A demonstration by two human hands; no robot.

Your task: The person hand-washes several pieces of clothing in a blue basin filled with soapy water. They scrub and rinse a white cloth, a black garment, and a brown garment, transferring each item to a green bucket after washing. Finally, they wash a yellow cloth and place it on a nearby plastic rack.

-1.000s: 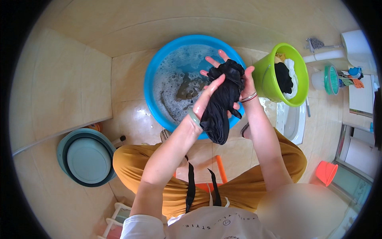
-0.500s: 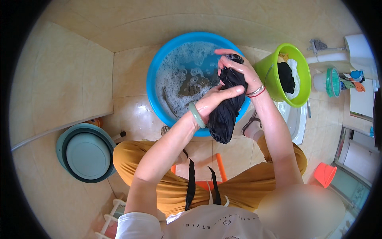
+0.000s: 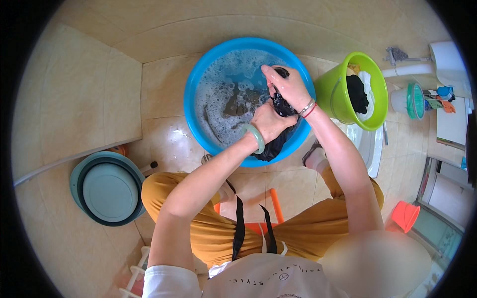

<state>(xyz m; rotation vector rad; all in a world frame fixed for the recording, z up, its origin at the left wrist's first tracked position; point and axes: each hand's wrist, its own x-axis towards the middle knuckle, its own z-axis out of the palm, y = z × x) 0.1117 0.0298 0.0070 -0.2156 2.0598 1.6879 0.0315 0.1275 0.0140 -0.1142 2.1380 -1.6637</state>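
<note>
Head view looks down on a beige tiled bathroom floor with a blue basin of soapy water. Both hands, left hand and right hand, clamp together on a wet black garment over the basin's near rim.
</note>
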